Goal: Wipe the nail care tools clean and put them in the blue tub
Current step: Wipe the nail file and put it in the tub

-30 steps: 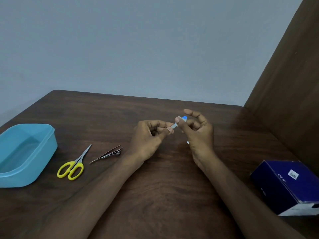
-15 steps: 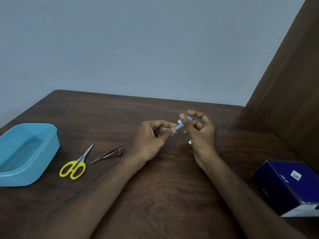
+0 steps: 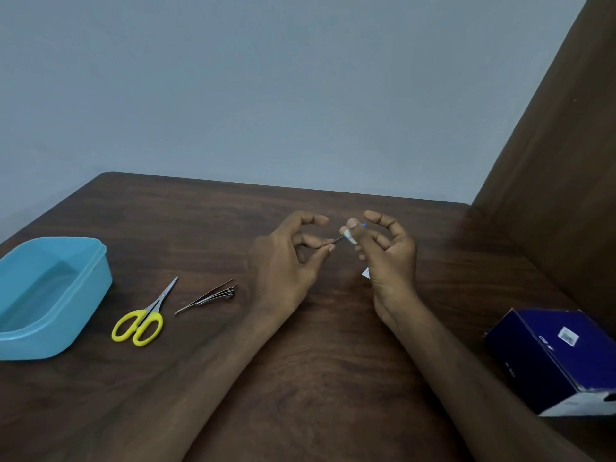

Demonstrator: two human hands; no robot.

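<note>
My left hand (image 3: 283, 261) pinches a thin metal tool (image 3: 338, 240); my right hand (image 3: 386, 251) pinches a soft white wipe (image 3: 350, 235) around it, above the dark wooden surface (image 3: 316, 378).

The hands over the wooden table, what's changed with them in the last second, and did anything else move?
The left hand has drawn back to the left, baring a thin metal tool it pinches by the end; earlier its fingertips met the right hand, which goes on pinching the small white wipe around the tool's other end. The blue plastic tub, yellow-handled scissors, metal clippers and dark blue box lie unmoved.
</note>
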